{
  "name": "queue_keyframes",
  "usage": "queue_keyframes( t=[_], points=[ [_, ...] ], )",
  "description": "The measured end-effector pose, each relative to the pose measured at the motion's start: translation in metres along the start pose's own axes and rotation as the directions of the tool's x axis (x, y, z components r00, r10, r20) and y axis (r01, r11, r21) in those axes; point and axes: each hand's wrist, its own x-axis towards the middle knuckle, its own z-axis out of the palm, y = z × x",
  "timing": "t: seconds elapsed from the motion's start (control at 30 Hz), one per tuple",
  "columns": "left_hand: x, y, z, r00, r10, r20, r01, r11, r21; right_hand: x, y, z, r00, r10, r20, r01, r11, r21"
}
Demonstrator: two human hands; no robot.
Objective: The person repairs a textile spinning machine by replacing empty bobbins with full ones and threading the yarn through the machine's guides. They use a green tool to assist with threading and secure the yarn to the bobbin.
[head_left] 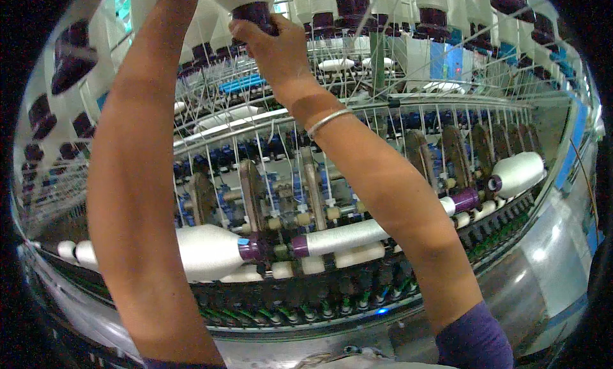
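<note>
My right hand (281,46) is raised at the top of the view, thumb and fingers closed round the dark purple lower end of a hanging white roving bobbin (252,5). A bracelet circles that wrist. My left forearm (134,177) reaches up past the top edge, so its hand is out of sight; something dark shows at the wrist. Below my arms, a full white bobbin (207,254) with a purple end lies on the machine. Beside it rests a thinner wound bobbin (345,237), partly covered by my right forearm.
Several more white bobbins with dark purple ends (353,8) hang overhead. Another white bobbin (518,174) lies at the right. Yarns and thin rods run down to the machine's rollers and upright grey arms (313,187). A metal ledge (543,241) stands at the right.
</note>
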Motion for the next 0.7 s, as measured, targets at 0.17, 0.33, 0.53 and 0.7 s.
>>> queue_keyframes(
  t=[0.17, 0.33, 0.53, 0.7],
  points=[
    [-0.039, 0.023, -0.025, 0.973, 0.184, -0.141, -0.196, 0.977, -0.081, -0.004, -0.016, -0.004, 0.996, 0.088, 0.012, -0.089, 0.988, 0.126],
    [-0.106, 0.012, 0.001, 0.985, -0.15, -0.084, 0.141, 0.984, -0.106, -0.011, -0.035, 0.002, 0.977, 0.182, 0.111, -0.212, 0.893, 0.396],
    [-0.039, -0.03, 0.075, 0.941, 0.32, 0.106, -0.336, 0.916, 0.219, -0.02, -0.053, 0.013, 0.987, 0.155, 0.052, -0.161, 0.864, 0.478],
    [-0.021, -0.059, 0.102, 0.893, 0.357, 0.272, -0.429, 0.858, 0.283, -0.019, -0.042, 0.011, 0.978, 0.189, 0.088, -0.208, 0.898, 0.388]
  ],
)
